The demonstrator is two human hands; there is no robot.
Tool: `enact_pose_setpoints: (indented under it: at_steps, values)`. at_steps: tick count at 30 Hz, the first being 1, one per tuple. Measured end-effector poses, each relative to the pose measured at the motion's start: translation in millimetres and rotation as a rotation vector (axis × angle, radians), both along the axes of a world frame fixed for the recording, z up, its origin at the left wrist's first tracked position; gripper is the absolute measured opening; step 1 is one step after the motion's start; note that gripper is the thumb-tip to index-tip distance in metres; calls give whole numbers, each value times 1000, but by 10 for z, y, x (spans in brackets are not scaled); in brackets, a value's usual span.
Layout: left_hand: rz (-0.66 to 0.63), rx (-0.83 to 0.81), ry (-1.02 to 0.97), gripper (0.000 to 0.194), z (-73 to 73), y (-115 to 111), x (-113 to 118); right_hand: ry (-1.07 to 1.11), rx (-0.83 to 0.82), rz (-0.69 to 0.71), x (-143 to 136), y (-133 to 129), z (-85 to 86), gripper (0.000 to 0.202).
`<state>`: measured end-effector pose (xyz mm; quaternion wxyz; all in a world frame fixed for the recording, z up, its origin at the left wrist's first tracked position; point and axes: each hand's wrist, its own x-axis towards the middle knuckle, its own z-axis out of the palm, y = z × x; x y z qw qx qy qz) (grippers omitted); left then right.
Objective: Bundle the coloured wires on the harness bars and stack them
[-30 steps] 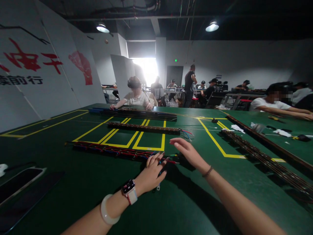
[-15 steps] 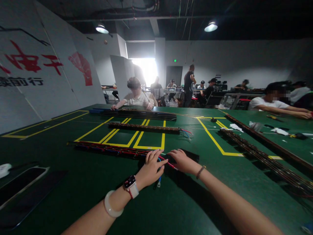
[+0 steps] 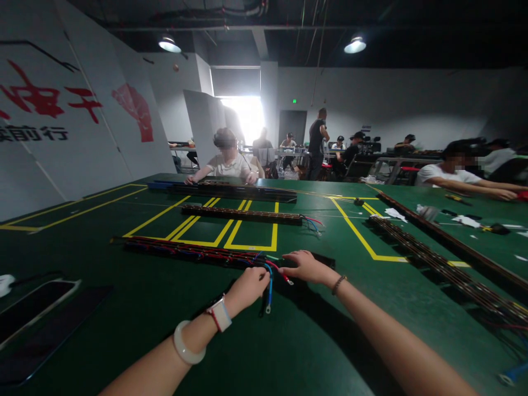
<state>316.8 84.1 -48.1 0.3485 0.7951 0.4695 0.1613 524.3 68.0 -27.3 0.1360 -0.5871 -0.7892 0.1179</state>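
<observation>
A long, narrow bar wired in red and blue (image 3: 185,251) lies crosswise on the green table before me. From its right end come a blue cable (image 3: 270,291) and a short red cable (image 3: 285,276), each tipped with a metal ring terminal. My left hand (image 3: 249,287) is closed at the fingertips on the blue cable near the bar's end. My right hand (image 3: 307,268) lies to the right, fingers stretched out, its thumb beside the red cable. Behind that hand, partly covered, is a flat black piece (image 3: 325,258).
A second bar with cable ends (image 3: 243,214) lies farther back, before a long black housing (image 3: 231,191). Long wired bars (image 3: 437,253) stretch along the right. Two flat dark panels (image 3: 33,313) lie at left. Across the table sits a person (image 3: 226,157).
My left hand has drawn back from the bar's end, and its spread fingers have closed at the blue cable. My right hand stays nearly in place, its thumb off the red cable's tip.
</observation>
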Motion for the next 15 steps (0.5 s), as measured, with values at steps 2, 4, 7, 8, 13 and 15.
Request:
enact_pose_setpoints:
  at_steps: [2, 4, 7, 8, 13, 15]
  values:
    - [-26, -178, -75, 38, -41, 30, 24, -67, 34, -16, 4, 3, -48, 67]
    - [-63, -337, -173, 37, -78, 44, 46, -153, 85, -27, 6, 16, -96, 65]
    - [-110, -535, -358, 35, -97, 18, 63, -240, 151, -41, -1, 33, -117, 55]
    - [-118, -585, -416, 37, -93, -1, 66, -249, 157, -46, -7, 35, -106, 51]
    - [-132, -733, -595, 42, -84, -107, 97, -227, 74, -69, -77, -21, 1, 36]
    - [-144, -764, -666, 43, -100, -134, 121, -246, 72, -84, -135, -74, 38, 31]
